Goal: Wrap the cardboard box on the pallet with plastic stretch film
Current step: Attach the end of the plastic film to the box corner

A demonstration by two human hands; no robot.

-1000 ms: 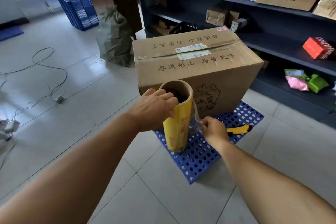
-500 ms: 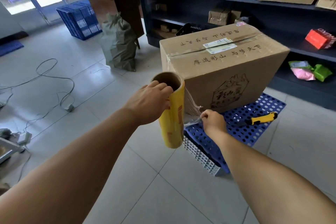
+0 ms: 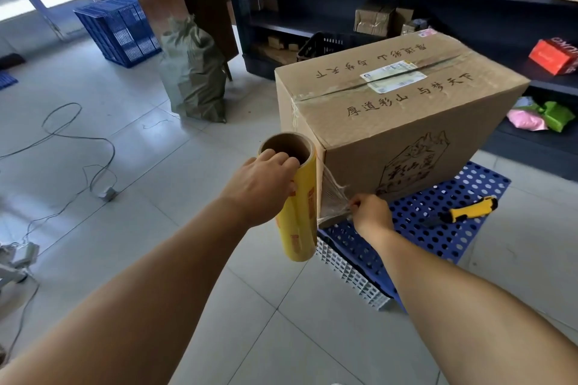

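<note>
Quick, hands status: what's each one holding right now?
Left hand: grips the stretch film roll near its top.
Right hand: pinches the film's loose end.

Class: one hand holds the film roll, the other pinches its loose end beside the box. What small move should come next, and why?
Probably the right hand should press the film end onto the cardboard box at its near corner: no film wraps the box yet, and the left hand holds the roll beside it.

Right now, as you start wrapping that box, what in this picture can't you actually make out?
Head view, the only one:
- Far sides of the cardboard box: turned away from the camera.
- Blade of the yellow knife on the blue pallet: too dark and small to tell if it is out.
- Right hand fingertips pinching the film: hidden behind the hand.
- Label on the roll: partly covered by the left hand.
</note>
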